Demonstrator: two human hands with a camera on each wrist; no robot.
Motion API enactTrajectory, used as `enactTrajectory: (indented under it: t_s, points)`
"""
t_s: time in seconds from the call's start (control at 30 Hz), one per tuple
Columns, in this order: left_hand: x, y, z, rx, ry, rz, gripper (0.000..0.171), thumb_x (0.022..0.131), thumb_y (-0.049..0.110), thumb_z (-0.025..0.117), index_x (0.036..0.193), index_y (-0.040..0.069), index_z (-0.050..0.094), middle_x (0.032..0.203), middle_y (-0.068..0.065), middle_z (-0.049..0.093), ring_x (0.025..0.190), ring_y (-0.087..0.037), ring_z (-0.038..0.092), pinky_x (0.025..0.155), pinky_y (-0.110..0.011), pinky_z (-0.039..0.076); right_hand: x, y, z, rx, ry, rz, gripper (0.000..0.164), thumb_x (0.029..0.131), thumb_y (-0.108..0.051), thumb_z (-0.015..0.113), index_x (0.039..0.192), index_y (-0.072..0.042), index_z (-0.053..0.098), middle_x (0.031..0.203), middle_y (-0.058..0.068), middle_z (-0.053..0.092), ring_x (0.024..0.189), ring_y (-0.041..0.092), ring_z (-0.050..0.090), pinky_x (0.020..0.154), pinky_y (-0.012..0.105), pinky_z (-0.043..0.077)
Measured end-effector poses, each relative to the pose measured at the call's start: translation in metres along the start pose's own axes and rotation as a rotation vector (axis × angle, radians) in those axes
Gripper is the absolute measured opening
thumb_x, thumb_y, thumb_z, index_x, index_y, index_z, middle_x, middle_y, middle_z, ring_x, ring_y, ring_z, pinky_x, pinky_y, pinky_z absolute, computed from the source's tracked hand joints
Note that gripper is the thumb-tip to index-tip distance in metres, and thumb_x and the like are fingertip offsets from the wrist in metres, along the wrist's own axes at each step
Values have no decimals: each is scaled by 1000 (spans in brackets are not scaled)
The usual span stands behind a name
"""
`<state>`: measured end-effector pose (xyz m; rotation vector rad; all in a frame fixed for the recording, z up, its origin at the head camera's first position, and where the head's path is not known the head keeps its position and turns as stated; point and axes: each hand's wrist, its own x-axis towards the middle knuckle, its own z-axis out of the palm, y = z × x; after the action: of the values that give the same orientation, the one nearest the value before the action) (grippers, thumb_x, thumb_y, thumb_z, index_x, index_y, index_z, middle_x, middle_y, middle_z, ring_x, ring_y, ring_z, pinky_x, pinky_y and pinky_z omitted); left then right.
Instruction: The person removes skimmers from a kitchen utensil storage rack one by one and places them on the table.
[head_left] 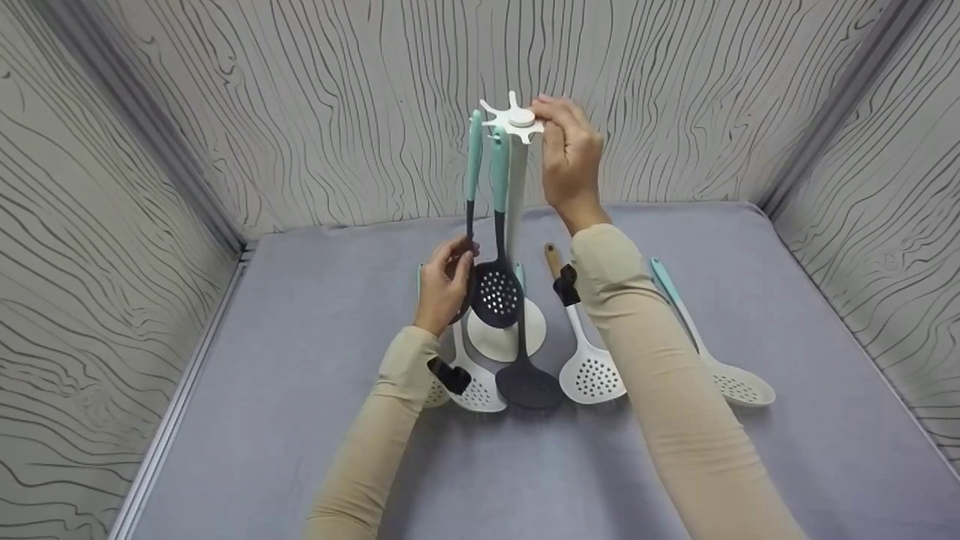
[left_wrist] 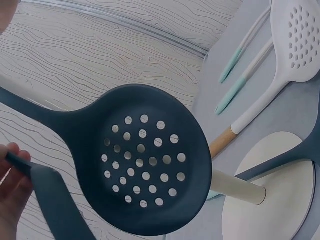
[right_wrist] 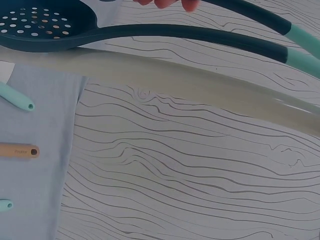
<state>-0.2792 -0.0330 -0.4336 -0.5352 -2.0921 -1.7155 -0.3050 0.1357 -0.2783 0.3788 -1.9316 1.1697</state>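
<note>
My left hand point(head_left: 444, 285) pinches the thin shaft of a dark utensil with a mint handle point(head_left: 475, 161). That handle's top end is at a hook of the white utensil rack point(head_left: 517, 195); I cannot tell whether it hangs there. Most of its head is hidden in the head view, so its kind is unclear. Beside it, a dark skimmer point(head_left: 497, 294) with round holes and a mint handle hangs from the rack. In the left wrist view the skimmer point(left_wrist: 145, 160) fills the middle. My right hand point(head_left: 574, 146) grips the edge of the rack's star-shaped top.
A dark ladle-like utensil point(head_left: 529, 386) lies in front of the rack's round base point(head_left: 536, 330). White slotted utensils lie on both sides: one with a wooden handle point(head_left: 592, 375), one mint-handled point(head_left: 739, 386), another point(head_left: 480, 390) at left. Wood-patterned walls point(head_left: 360, 112) enclose the grey cloth point(head_left: 300, 420).
</note>
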Motion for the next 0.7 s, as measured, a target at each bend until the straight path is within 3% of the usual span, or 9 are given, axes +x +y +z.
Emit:
enactTrajectory:
  t_s: [0.27,0.7]
  points:
    - [2,0,-6,-37,40,22,28,95,0,52,120,-12,57,110,-27,64,106,-35,65,98,-32,55,0,1,0,-11,-2,-7,36,93,-6,37,103,4,69,116,20,68,119,29,62,106,33,50]
    - [-2,-6,-18,10,67,0,27,94,-1,54,119,-12,57,108,-26,65,104,-34,66,96,-29,56,1,2,2,7,23,-26,35,91,-6,39,101,6,69,114,22,68,119,31,62,107,32,49]
